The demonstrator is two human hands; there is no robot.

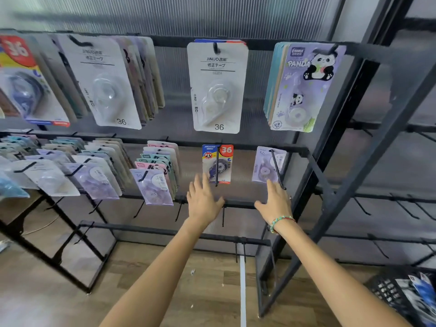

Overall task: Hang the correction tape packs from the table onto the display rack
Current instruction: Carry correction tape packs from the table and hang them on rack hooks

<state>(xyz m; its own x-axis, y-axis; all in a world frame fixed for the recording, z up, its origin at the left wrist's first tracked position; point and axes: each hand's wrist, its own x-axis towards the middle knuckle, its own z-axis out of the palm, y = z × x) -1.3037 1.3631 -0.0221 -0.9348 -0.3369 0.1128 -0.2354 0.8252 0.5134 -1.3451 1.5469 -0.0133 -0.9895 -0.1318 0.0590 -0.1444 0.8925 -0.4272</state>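
both hands reach toward the display rack (278, 149), fingers spread and holding nothing: left hand (204, 201) below the blue-and-red pack (218, 164), right hand (276, 204) below the purple pack (265, 165).

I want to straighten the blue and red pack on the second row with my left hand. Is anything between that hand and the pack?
Nothing visible stands in the way. The left hand is open just below the blue and red pack, fingertips near its lower left corner. The pack's own black hook runs down in front of its face.
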